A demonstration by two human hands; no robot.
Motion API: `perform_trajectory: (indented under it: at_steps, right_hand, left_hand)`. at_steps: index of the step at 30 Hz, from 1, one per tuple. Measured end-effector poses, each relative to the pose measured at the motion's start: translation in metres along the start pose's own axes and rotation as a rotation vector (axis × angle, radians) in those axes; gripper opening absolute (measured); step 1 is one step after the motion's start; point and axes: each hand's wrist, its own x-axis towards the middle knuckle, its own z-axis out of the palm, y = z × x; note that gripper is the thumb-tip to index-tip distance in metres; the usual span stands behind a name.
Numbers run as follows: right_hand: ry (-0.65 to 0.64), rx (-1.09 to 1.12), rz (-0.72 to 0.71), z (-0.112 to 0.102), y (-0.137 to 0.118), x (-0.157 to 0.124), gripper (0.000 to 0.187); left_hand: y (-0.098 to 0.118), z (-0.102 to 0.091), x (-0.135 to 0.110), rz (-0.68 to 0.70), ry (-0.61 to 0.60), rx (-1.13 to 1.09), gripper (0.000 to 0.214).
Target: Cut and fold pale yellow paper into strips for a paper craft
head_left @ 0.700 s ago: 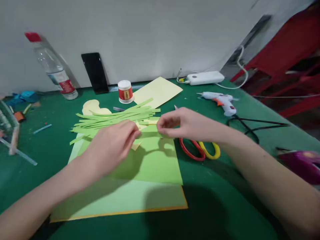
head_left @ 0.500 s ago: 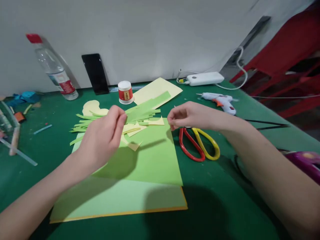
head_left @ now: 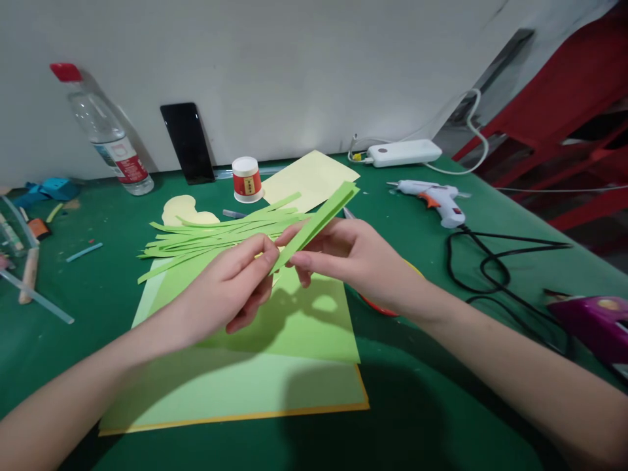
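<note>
The left hand (head_left: pixel 235 281) is nearly closed, thumb and forefinger pinching the near end of a doubled green paper strip (head_left: pixel 316 226) (folded or stacked, I can't tell from here). The right hand (head_left: pixel 346 252) is half open, thumb against the strip, other fingers partly hidden behind it. I see the strip slanting above the middle of the worktop (head_left: pixel 417 392), its free end toward the far edge. The right wrist covers most of the scissors (head_left: pixel 380 307), leaving me some red handle. Toward the worktop's right edge, a glossy purple tool (head_left: pixel 591 320) is cut off by my view. Thin, ragged-ended green strips (head_left: pixel 196 242) lie heaped beyond the left hand, overlapping a smooth, flat green sheet (head_left: pixel 309 337).
</note>
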Motion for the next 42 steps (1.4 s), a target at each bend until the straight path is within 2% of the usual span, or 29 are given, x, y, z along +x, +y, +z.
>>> perform_trajectory:
  at_steps: [3,7,9,15,19,23,29,35,42]
  right_hand:
    - [-0.003,0.028,0.001,-0.002,0.002,0.001,0.014]
    - [0.004,0.081,0.003,-0.002,0.002,0.001,0.017]
    - [0.01,0.098,0.018,-0.002,0.001,0.001,0.018]
    - [-0.012,0.124,0.075,-0.001,0.0,0.001,0.019]
    - [-0.003,0.124,0.109,-0.001,0.0,0.002,0.016]
    - [-0.014,0.138,0.125,-0.002,0.0,0.003,0.008]
    - [-0.007,0.19,0.183,-0.003,0.001,0.006,0.012]
    - [0.026,0.147,0.223,-0.004,0.0,0.006,0.015]
    - [0.042,0.147,0.262,-0.003,0.002,0.007,0.025]
  left_hand:
    - [0.0,0.0,0.0,0.083,0.03,0.086,0.028]
    - [-0.004,-0.005,0.005,0.271,0.249,0.401,0.028]
    - [-0.006,-0.008,0.007,0.318,0.297,0.464,0.028]
    - [-0.008,-0.009,0.007,0.379,0.143,0.505,0.035]
    - [-0.008,-0.007,0.009,0.363,0.158,0.524,0.03]
    - [-0.008,-0.007,0.01,0.338,0.184,0.391,0.034]
    - [-0.007,-0.002,0.01,0.154,0.095,0.177,0.027]
    - [-0.014,0.003,0.013,0.091,-0.02,0.129,0.025]
    - [-0.016,0.007,0.018,0.182,-0.008,0.171,0.011]
